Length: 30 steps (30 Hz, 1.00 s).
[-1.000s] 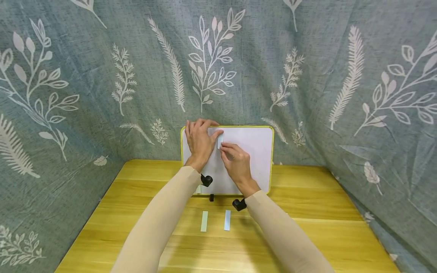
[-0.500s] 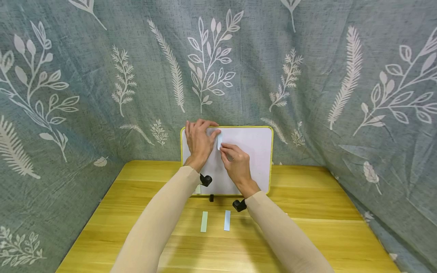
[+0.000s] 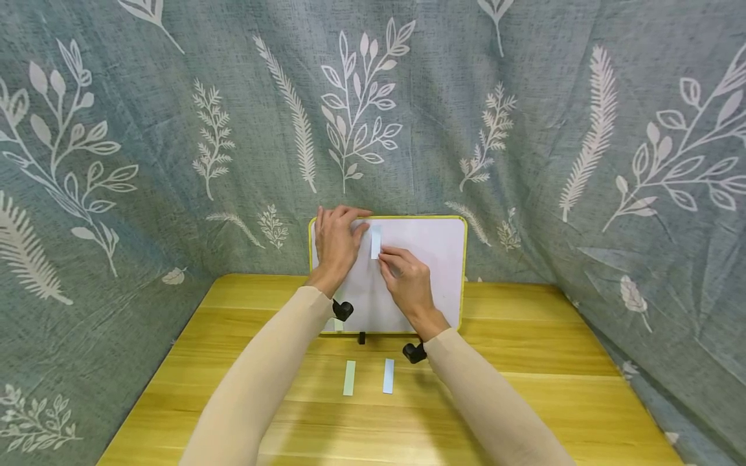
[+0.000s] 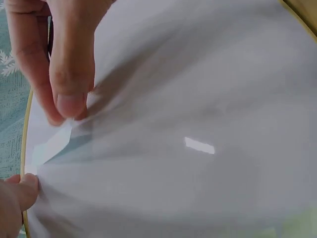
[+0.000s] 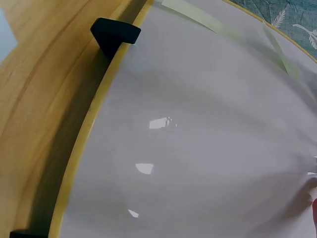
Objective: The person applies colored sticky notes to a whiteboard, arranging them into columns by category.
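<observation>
A small whiteboard (image 3: 431, 278) with a yellow rim stands upright at the back of the table. Stuck near its top edge is a light-blue paper strip (image 3: 375, 243). Its upper end lies against the board, while the lower end of the blue strip (image 4: 58, 143) lifts away in the left wrist view. My right hand (image 3: 408, 278) pinches that lower end between thumb and fingertips. My left hand (image 3: 337, 243) grips the board's top rim, fingers over the edge and thumb in front, just left of the strip. In the right wrist view only a fingertip of the right hand shows.
A green strip (image 3: 349, 378) and another blue strip (image 3: 388, 376) lie on the wooden table (image 3: 507, 401) before the board. Green strips (image 5: 193, 16) cling to the board's left part. A black foot (image 3: 362, 338) juts from the bottom rim. A patterned curtain (image 3: 431, 129) hangs behind.
My left thumb has drawn back leftward off the top of the strip, and the left forearm has shifted slightly left. The right hand has moved slightly right and down.
</observation>
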### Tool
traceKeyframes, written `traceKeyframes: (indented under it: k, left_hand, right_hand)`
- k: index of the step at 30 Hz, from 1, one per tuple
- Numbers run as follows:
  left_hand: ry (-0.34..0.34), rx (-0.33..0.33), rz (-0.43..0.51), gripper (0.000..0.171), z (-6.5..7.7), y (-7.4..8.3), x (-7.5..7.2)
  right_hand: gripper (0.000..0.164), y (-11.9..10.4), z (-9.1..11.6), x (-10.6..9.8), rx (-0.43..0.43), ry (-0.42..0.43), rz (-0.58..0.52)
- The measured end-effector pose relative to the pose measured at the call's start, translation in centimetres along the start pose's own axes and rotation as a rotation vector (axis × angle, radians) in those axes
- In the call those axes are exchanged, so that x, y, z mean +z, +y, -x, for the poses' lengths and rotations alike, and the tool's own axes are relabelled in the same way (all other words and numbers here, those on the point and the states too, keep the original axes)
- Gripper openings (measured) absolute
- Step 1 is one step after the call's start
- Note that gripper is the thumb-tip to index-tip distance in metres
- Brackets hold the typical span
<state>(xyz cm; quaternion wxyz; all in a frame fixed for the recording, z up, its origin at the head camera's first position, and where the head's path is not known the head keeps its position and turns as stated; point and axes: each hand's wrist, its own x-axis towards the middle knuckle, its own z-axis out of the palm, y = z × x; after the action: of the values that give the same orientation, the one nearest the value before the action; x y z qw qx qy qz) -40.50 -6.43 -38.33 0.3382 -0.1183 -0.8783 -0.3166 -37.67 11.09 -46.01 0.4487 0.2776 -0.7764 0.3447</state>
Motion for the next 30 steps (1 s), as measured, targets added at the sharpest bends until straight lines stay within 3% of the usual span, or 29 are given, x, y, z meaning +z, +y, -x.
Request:
traceKeyframes:
  k: [13,22,30]
  left_hand:
    - [0.0,0.131,-0.043,0.032,1.6,-0.8,-1.4]
    - [0.021,0.211,-0.044,0.033,3.7,-1.6,-2.0]
    - [-0.032,0.268,-0.079,0.033,6.1,-1.7,-2.1]
  right_hand:
    - [0.012,0.2,0.9,-1.2,-0.007,-0.02,-0.001]
    - [0.014,0.4,1.7,-2.2,0.001,-0.061,0.015]
    - [0.014,0.4,2.7,-3.3,-0.007,-0.076,0.028]
